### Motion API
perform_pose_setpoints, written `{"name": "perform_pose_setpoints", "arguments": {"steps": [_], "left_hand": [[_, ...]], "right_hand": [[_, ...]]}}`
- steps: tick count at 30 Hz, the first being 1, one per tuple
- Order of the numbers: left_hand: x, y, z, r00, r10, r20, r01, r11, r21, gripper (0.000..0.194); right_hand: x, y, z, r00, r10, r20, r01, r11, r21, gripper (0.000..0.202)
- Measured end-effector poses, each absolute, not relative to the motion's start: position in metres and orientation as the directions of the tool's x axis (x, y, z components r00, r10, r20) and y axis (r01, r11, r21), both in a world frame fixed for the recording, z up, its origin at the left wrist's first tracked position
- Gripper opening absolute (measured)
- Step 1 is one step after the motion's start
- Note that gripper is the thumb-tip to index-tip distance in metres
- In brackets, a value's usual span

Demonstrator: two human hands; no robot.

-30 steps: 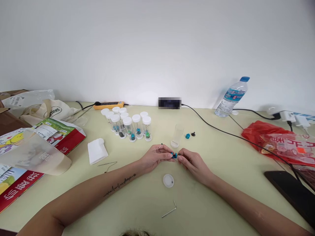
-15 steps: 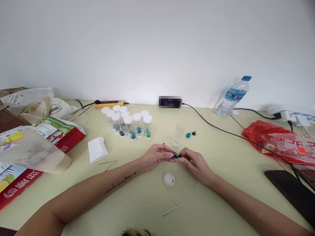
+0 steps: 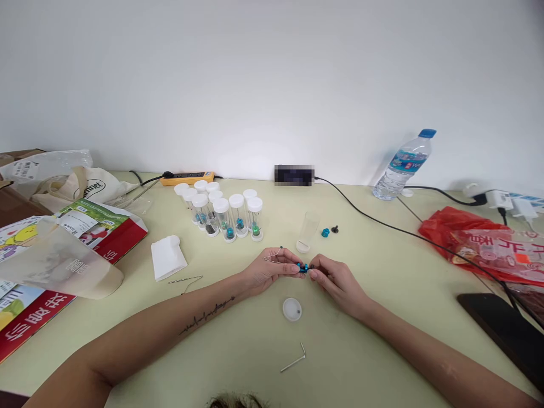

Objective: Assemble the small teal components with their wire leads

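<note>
My left hand is closed on a small blue and black metal part, held between thumb and fingers. A thin bent metal wire also lies across its fingers, with a small dark tip standing up. From the other side my right hand pinches the part's dark end; its fingertips partly hide it. Just below the hands lies a white round lid with a tiny dark piece in it. Nearer to me rests an L-shaped hex key. Behind the hands stands a clear open tube.
Several clear capped tubes stand behind my left hand. A loose blue piece and black piece lie beyond the right. Folded white tissue, thin metal rods, a water bottle and a black cable surround the work area.
The bent wire in my left hand has turned, its dark tip shifting slightly. The blue part has rotated a little between my fingers. Both hands remain in nearly the same place.
</note>
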State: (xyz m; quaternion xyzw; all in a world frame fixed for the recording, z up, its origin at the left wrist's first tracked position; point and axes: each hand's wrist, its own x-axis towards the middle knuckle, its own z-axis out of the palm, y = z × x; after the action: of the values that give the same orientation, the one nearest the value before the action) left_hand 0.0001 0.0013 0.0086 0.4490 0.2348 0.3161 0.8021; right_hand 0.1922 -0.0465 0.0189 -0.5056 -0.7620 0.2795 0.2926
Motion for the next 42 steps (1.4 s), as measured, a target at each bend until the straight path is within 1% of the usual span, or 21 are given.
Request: {"name": "perform_pose_setpoints", "arguments": {"steps": [3, 5, 10, 13, 16, 21, 23, 27, 32, 37, 42], "left_hand": [[-0.0003, 0.0014, 0.0084, 0.7, 0.709, -0.088, -0.282, 0.387, 0.878, 0.028], [-0.0003, 0.0015, 0.0084, 0.702, 0.706, -0.095, -0.271, 0.388, 0.881, 0.028], [0.0004, 0.0015, 0.0091, 0.677, 0.729, -0.104, -0.3, 0.401, 0.866, 0.028], [0.0007, 0.0014, 0.0092, 0.671, 0.733, -0.11, -0.299, 0.403, 0.865, 0.029], [0.0005, 0.0014, 0.0091, 0.674, 0.729, -0.118, -0.284, 0.404, 0.87, 0.029], [0.0, 0.001, 0.0095, 0.695, 0.71, -0.118, -0.258, 0.399, 0.88, 0.029], [0.0, 0.0008, 0.0098, 0.696, 0.708, -0.118, -0.254, 0.397, 0.882, 0.029], [0.0002, 0.0015, 0.0095, 0.683, 0.72, -0.12, -0.273, 0.405, 0.873, 0.029], [0.0002, 0.0022, 0.0083, 0.675, 0.73, -0.112, -0.294, 0.405, 0.866, 0.03], [0.0001, 0.0018, 0.0089, 0.68, 0.724, -0.116, -0.285, 0.406, 0.868, 0.028], [0.0, 0.0023, 0.0092, 0.684, 0.721, -0.111, -0.282, 0.401, 0.871, 0.027]], "right_hand": [[0.192, -0.0462, 0.0202, -0.357, 0.921, 0.155, 0.604, 0.354, -0.714, 0.037], [0.1923, -0.0464, 0.0202, -0.368, 0.916, 0.158, 0.61, 0.366, -0.703, 0.037], [0.1929, -0.0476, 0.016, -0.315, 0.932, 0.182, 0.61, 0.345, -0.713, 0.021], [0.1929, -0.0476, 0.0138, -0.297, 0.933, 0.205, 0.597, 0.349, -0.723, 0.02], [0.1931, -0.047, 0.0144, -0.31, 0.929, 0.2, 0.617, 0.357, -0.702, 0.023], [0.1932, -0.0469, 0.0193, -0.37, 0.911, 0.183, 0.632, 0.391, -0.669, 0.036], [0.193, -0.0473, 0.0201, -0.373, 0.91, 0.183, 0.636, 0.394, -0.663, 0.037], [0.1926, -0.0482, 0.0182, -0.331, 0.923, 0.198, 0.646, 0.375, -0.665, 0.026], [0.1923, -0.0487, 0.0153, -0.31, 0.92, 0.239, 0.609, 0.386, -0.693, 0.013], [0.1935, -0.0484, 0.0151, -0.314, 0.922, 0.229, 0.612, 0.38, -0.693, 0.009], [0.1936, -0.0484, 0.0148, -0.305, 0.919, 0.249, 0.609, 0.389, -0.691, 0.011]]}}
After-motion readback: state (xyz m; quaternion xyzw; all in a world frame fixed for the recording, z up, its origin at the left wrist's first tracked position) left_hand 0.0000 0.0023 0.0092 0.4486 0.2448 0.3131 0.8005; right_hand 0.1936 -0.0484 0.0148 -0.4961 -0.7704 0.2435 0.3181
